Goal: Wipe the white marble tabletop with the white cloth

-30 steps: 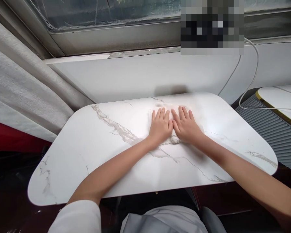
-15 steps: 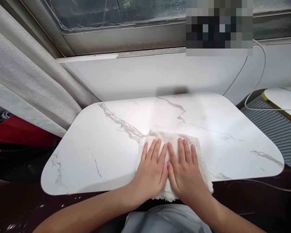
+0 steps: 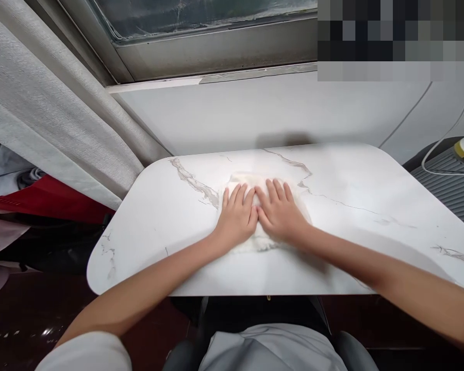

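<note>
lying spread at the centre of the frame: one cloth (image 3: 263, 242), creamy white, soft and fuzzy-looking, outline uneven, lower edge ragged and slightly blurred. support: white tabletop (image 3: 355, 178), marbled with grey-brown veins. upon the cloth, hiding its middle: left hand (image 3: 235, 219) and right hand (image 3: 281, 214), both flat, palms down, fingers extended and slightly parted, thumbs side by side.

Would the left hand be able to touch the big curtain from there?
Probably yes, with a stretch to the left: the left hand rests on the white cloth, and I see only tabletop between it and the curtain.
</note>
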### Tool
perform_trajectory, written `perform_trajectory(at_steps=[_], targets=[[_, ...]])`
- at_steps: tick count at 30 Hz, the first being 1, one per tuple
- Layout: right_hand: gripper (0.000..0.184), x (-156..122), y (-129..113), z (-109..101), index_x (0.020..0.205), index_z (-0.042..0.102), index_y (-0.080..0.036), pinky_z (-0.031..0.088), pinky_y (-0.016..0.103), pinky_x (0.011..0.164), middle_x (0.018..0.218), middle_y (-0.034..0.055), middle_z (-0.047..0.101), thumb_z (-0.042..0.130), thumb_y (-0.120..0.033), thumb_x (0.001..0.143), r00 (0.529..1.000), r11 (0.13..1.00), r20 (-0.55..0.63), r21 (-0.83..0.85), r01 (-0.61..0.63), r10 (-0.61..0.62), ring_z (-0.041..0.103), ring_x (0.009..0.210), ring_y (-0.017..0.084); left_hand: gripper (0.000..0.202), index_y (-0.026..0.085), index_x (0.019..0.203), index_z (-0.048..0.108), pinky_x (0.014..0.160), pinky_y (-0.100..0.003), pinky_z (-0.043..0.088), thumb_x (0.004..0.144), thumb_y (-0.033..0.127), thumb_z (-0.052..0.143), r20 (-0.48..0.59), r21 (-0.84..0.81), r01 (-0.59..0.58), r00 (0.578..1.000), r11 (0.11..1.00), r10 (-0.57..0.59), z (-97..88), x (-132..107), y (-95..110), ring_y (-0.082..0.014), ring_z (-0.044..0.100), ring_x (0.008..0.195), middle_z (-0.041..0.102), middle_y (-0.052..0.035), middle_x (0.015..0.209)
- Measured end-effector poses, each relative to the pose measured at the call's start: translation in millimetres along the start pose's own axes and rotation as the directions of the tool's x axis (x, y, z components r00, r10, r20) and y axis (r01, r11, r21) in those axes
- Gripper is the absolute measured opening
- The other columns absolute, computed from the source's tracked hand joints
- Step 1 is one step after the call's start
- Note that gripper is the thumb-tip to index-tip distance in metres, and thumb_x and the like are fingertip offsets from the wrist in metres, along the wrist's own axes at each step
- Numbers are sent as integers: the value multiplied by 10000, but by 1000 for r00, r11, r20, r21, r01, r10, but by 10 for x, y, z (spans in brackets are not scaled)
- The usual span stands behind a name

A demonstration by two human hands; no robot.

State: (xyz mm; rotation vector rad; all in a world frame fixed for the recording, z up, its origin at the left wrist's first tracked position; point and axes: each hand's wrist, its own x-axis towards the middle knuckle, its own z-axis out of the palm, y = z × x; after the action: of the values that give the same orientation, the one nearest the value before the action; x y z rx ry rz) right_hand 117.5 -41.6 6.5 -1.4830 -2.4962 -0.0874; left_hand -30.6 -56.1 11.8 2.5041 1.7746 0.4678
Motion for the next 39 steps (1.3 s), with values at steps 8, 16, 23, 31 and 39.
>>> perform_trajectory(at_steps=[8,16,23,31,39], targets=[[495,881,777,203,1403,485,-157,231,521,1146,1503,156,425,312,-328,972,998,994,-53,103,-28,33,335,1401,318,434,120,1368,486,1195,-501,171,963,211,361,-97,-57,65,993,996,-70,254,1058,-133,-268,361,1403,470,-150,1468],[463,1416,921,346,1340,532,-158,250,468,1117,1389,147,518,291,-238,954,981,989,-134,69,-131,140,409,1300,289,369,186,1272,564,1174,-436,223,953,187,378,-163,-124,38,985,992,-58,349,1670,-406,-223,472,1299,568,-96,1370],[405,1640,811,382,1227,588,-171,291,446,1061,1206,137,606,326,-219,921,965,978,-161,69,-199,208,480,1161,293,367,182,1260,570,1141,-404,269,966,182,352,-149,-101,11,989,995,-26,341,1812,-628,-214,514,1243,609,-85,1311],[417,1708,540,401,1253,579,-155,257,474,1090,1260,153,596,327,-238,930,968,980,-156,72,-187,196,456,1222,304,392,201,1292,550,1158,-416,256,971,194,324,-140,-81,45,989,996,-56,254,1658,-827,-205,488,1285,581,-77,1361],[499,1561,165,382,1388,496,-128,186,502,1156,1504,178,413,298,-266,951,986,978,-86,164,-131,146,309,1415,317,424,174,1352,508,1190,-422,226,984,218,302,-132,-26,138,981,990,-140,123,1215,-939,-202,406,1378,494,-99,1464]])
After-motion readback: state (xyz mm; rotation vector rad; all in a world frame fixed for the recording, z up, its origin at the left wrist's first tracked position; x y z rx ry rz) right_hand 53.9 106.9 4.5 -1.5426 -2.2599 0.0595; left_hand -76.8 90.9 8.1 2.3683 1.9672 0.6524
